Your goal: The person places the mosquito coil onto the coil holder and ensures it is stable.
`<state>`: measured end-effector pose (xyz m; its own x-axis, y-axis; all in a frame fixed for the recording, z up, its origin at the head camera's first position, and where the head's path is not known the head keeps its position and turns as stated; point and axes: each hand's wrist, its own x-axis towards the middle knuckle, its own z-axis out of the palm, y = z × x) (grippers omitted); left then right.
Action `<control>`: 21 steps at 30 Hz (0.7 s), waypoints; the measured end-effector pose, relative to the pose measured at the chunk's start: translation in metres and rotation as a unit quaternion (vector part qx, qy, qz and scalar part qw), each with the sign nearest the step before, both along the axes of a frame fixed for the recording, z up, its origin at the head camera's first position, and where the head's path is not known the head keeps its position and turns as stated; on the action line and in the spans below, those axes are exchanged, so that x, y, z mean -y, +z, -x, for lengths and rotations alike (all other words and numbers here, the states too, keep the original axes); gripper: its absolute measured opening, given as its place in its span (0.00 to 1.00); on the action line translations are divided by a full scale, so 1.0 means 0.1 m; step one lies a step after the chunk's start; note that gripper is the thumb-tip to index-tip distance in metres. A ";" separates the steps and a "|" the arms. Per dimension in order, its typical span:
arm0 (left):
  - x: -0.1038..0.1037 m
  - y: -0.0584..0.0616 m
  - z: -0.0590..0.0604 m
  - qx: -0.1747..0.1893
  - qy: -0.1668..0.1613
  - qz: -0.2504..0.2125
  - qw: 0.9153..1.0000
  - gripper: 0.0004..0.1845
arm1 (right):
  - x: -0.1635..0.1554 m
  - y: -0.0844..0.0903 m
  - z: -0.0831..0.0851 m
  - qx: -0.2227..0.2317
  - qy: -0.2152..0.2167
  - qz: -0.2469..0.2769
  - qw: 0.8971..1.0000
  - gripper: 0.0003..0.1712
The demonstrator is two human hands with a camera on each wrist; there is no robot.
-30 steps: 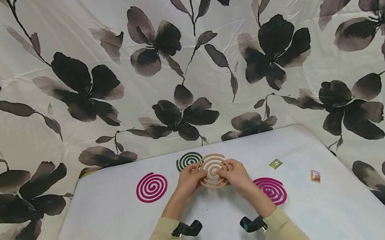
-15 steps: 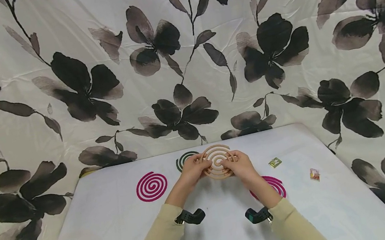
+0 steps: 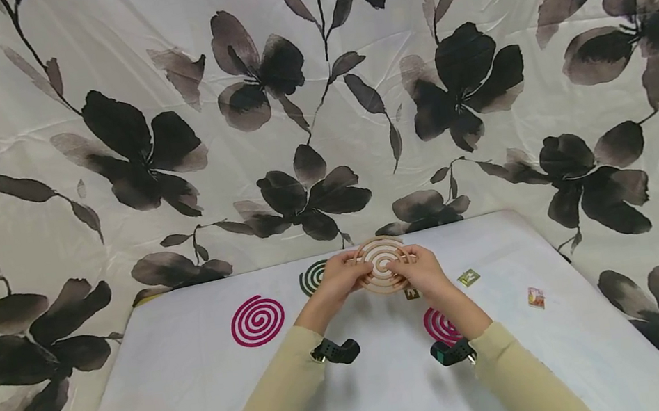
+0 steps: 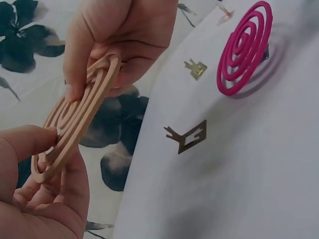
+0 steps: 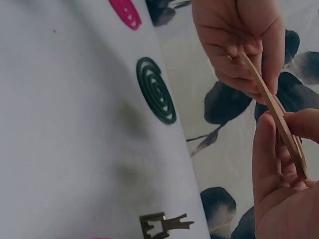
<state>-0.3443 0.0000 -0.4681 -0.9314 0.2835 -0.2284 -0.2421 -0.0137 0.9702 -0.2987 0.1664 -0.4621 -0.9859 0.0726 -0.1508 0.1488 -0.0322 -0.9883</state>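
Observation:
A tan mosquito coil [image 3: 383,265] is held up above the far part of the table, gripped from both sides. My left hand [image 3: 340,281] pinches its left edge, thumb on the near face and fingers behind. The right hand [image 3: 426,270] pinches the right edge in the same way. From the left wrist, the coil [image 4: 75,119] shows tilted, its rings lying closely together. Under the hands a flat metal coil stand [image 4: 187,137] with a forked end lies on the table; the head view shows only part of it.
A pink coil [image 3: 258,321] lies at left, a green coil [image 3: 312,278] behind the left hand. Another pink coil [image 4: 244,47] stands raised and tilted, casting a shadow. Two small shiny pieces, one gold-green [image 3: 469,277], one reddish [image 3: 536,298], lie right. Floral cloth hangs behind.
Both hands have moved right and away with the tan coil, rising in the head view. The metal stand beneath has come into sight, and the right forearm now covers more of the pink coil.

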 end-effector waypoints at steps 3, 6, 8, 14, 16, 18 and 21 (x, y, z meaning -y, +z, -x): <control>-0.07 0.05 0.04 -0.012 -0.002 0.026 1.000 0.22 | -0.06 0.03 0.04 0.005 -0.003 -0.016 1.000 0.18; -0.13 0.11 0.08 -0.020 -0.009 0.042 0.999 0.22 | -0.13 0.05 0.08 0.011 -0.007 -0.016 1.000 0.19; -0.17 0.14 0.11 -0.021 -0.015 0.046 0.999 0.21 | -0.17 0.06 0.10 0.009 -0.003 -0.015 1.000 0.20; -0.30 0.19 0.19 -0.017 -0.020 0.041 0.999 0.21 | -0.29 0.11 0.16 0.002 0.002 -0.016 1.000 0.21; -0.35 0.20 0.22 -0.011 -0.025 0.034 0.999 0.21 | -0.33 0.12 0.18 0.004 -0.001 -0.016 1.000 0.21; -0.38 0.21 0.24 0.001 -0.026 0.030 0.999 0.21 | -0.37 0.12 0.19 0.006 -0.001 -0.013 1.000 0.22; -0.43 0.23 0.26 0.016 -0.028 0.024 0.999 0.19 | -0.41 0.12 0.21 0.011 -0.001 -0.010 1.000 0.23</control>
